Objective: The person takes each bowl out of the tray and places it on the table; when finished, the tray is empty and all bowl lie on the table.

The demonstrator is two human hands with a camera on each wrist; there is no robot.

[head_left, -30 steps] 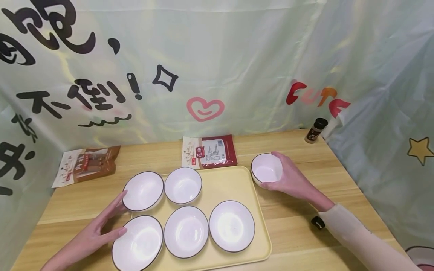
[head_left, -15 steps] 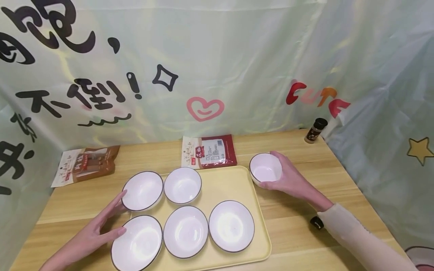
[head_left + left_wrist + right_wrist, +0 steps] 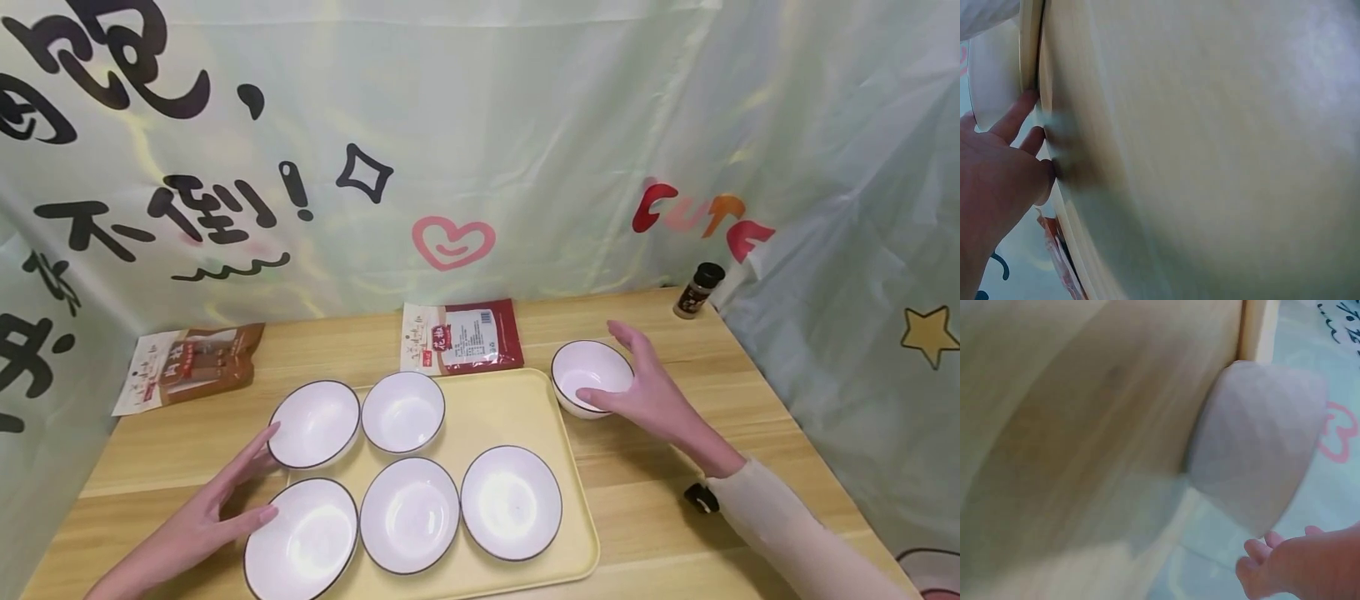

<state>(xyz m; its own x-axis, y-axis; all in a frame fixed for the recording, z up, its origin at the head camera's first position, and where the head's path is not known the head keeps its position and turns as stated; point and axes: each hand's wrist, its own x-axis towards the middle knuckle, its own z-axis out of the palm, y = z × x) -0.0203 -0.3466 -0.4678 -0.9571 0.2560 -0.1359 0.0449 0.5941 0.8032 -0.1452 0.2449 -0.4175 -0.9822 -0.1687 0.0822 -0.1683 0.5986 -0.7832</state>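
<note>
In the head view, a small white bowl with a dark rim (image 3: 588,371) stands on the table just right of the yellow tray (image 3: 501,400). Around its right side my right hand (image 3: 656,396) is spread, the index finger off the rim and the thumb over the opening. The right wrist view shows this bowl's faceted outer wall (image 3: 1257,434) beside the fingers. My left hand (image 3: 198,512) reaches in from the left. Its fingertips touch the back-left bowl (image 3: 315,423), and its thumb lies at the rim of the front-left bowl (image 3: 302,540). Its other fingers are partly hidden.
Three more white bowls, a back one (image 3: 403,412), a front-middle one (image 3: 410,515) and a front-right one (image 3: 512,502), stand on the tray. Behind are a brown spice packet (image 3: 191,367), a red one (image 3: 461,336) and a black-capped jar (image 3: 699,290). A small black object (image 3: 701,498) lies near the right sleeve.
My right hand has loosened from the small bowl, its fingers spreading and shifting right, while the bowl stays beside the tray. The left hand keeps its place.
</note>
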